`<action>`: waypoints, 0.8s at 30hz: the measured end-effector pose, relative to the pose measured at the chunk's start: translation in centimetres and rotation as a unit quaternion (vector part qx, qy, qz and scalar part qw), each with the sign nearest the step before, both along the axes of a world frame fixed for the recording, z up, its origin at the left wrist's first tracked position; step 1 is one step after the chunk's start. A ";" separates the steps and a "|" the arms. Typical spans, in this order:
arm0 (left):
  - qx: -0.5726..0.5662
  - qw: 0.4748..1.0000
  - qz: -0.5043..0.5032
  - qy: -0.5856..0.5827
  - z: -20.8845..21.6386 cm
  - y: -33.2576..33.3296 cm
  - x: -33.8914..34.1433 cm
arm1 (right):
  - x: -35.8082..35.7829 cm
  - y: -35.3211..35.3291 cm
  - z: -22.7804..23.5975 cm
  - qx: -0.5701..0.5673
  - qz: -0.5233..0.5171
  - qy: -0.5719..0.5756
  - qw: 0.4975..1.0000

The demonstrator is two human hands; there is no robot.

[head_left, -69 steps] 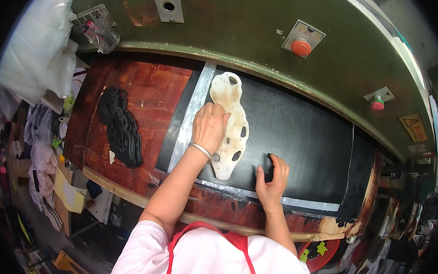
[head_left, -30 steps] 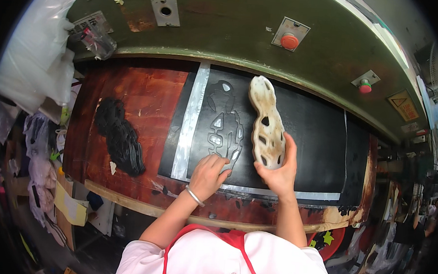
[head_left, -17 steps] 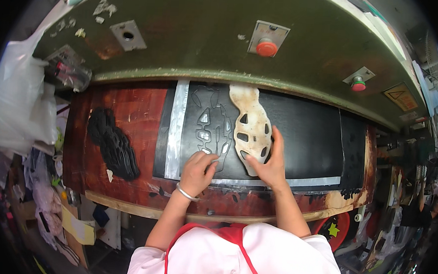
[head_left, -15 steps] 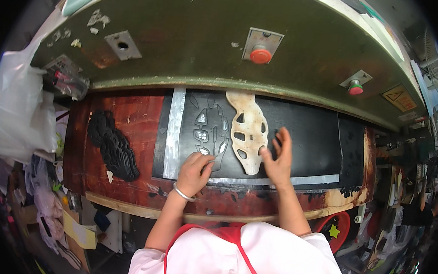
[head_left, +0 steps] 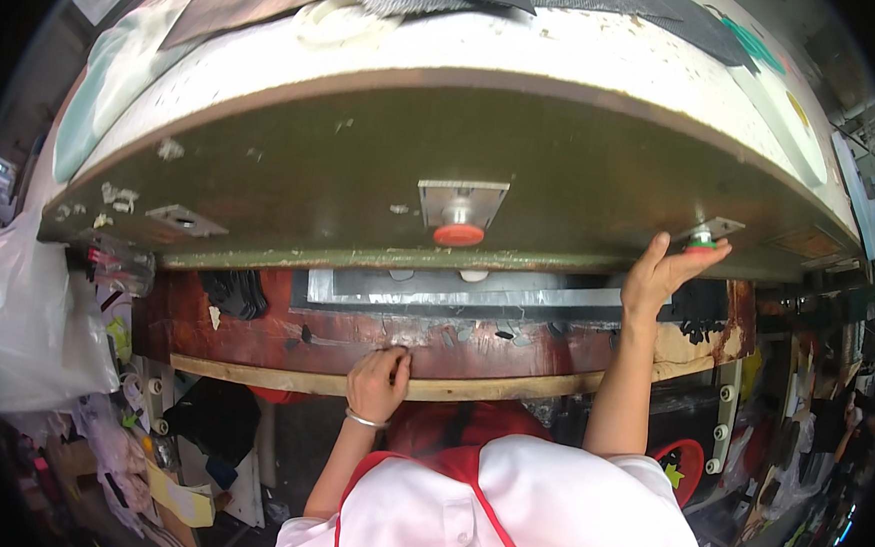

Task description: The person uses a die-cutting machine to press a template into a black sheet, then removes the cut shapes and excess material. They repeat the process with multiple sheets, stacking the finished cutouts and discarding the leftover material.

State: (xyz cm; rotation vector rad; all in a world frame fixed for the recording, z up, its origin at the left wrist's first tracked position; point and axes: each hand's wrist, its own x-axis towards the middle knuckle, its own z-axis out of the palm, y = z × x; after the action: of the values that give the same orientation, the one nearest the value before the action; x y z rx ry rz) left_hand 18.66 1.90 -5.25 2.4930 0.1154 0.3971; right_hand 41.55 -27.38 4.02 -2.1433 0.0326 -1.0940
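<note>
My right hand is raised to the front of the green machine, with its fingers stretched out and its thumb apart. Its fingertips are at a button with a green rim and red face, touching it or just under it. My left hand, a bangle on its wrist, rests by the table's front edge with its fingers curled in; I see nothing in them. Beneath the machine's overhang, the front of a black sheet with silver tape shows. Only the tip of the pale cutting template peeks out; the rest is hidden.
A red button sticks out of the green panel, which overhangs the red-brown table. Stacked black cut pieces lie at the left. A plastic bag hangs far left, and a red bucket stands below right.
My right hand has left the pale template and gone up to the right-hand button. My left hand has drawn back to the table edge. The green panel now covers most of the sheet.
</note>
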 end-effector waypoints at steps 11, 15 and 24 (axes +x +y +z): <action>0.024 0.999 0.013 -0.047 0.5 0.1 0.8 | -9.5 -2.2 -4.2 0.148 0.117 0.189 0.964; 0.008 0.995 -0.010 -0.101 -0.1 -0.3 -0.5 | -16.3 -0.7 -8.4 -0.040 0.241 0.268 0.932; 0.007 1.000 0.009 -0.008 0.1 -2.0 -6.4 | -20.5 -2.5 -8.2 -0.041 0.250 0.350 0.902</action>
State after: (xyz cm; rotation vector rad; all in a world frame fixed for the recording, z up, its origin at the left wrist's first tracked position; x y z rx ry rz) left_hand 12.30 -0.10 -5.10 2.5044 0.1293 0.4276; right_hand 21.05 -29.92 -4.18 -2.3272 -0.2235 -0.0070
